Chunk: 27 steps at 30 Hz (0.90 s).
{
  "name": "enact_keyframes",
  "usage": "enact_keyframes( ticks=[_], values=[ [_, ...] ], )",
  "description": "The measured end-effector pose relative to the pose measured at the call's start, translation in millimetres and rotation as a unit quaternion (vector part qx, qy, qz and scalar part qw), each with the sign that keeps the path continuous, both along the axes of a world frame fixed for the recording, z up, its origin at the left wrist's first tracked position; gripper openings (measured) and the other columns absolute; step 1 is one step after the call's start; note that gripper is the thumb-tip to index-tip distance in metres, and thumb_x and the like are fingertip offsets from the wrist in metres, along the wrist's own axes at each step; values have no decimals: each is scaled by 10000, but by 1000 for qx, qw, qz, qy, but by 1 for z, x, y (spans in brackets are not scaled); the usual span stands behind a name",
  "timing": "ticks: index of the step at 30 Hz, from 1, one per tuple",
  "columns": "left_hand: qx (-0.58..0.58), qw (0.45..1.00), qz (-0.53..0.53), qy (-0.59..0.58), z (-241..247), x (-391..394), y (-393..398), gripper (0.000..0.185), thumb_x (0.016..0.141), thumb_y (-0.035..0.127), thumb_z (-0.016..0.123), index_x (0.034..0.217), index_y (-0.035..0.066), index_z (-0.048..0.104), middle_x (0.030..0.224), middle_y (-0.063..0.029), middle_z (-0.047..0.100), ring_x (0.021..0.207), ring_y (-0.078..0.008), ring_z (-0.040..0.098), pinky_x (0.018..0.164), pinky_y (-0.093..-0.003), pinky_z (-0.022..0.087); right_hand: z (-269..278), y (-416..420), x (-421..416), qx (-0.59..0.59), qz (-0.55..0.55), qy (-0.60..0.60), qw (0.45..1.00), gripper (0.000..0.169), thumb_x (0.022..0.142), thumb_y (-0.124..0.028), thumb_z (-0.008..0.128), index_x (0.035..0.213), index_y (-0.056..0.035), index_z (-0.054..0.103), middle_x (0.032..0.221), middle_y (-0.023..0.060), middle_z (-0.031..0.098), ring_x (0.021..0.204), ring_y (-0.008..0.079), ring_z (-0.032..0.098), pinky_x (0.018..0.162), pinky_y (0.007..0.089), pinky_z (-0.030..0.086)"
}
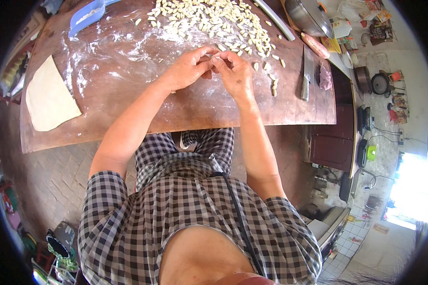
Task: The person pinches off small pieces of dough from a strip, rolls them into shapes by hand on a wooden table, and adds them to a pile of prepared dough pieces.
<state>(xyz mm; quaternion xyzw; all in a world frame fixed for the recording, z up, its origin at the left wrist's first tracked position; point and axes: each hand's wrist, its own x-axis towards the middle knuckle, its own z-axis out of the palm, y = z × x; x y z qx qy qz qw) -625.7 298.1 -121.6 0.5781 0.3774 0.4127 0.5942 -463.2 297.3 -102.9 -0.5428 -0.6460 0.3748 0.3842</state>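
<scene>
Over the floured wooden tabletop, my left hand and my right hand meet at the fingertips. Their fingers are curled and pinched together; whether a bit of dough is between them is hidden. Just beyond the hands spreads a heap of small, pale dough pieces. A few stray dough pieces lie to the right of my right hand. Far to the left rests a flat sheet of rolled dough, with one straight cut-looking edge.
A blue scoop with flour stands at the back left. On the right are a kitchen knife, a pinkish elongated object, a crumpled purple cloth, a metal rod and a large steel pot. The table's front edge runs before my lap.
</scene>
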Motion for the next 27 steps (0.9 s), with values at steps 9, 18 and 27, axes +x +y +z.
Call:
enact_keyframes(
  ticks=[9,18,27],
  values=[
    [-52,964,-198,-169,-2,-7,-1,205,954,212,581,907,14,600,676,-26,600,577,-81,567,534,-235,476,-2,-10,22,166,-84,-132,974,109,833,-88,665,834,10,618,675,119,609,594,165,581,581,318,468],
    [-226,914,-131,-311,-10,-7,3,235,966,246,559,963,11,556,595,5,517,432,-45,444,404,-186,371,-26,-47,73,43,-18,-233,971,148,784,-125,717,828,-25,617,915,136,647,895,256,602,836,405,433],
    [-251,950,-14,-183,-19,1,6,235,983,244,517,1005,16,570,674,7,524,507,-50,418,488,-199,375,-47,-30,93,40,-95,-314,944,467,682,-258,836,990,-45,557,1420,224,395,1322,377,342,1084,479,263]
  ],
)
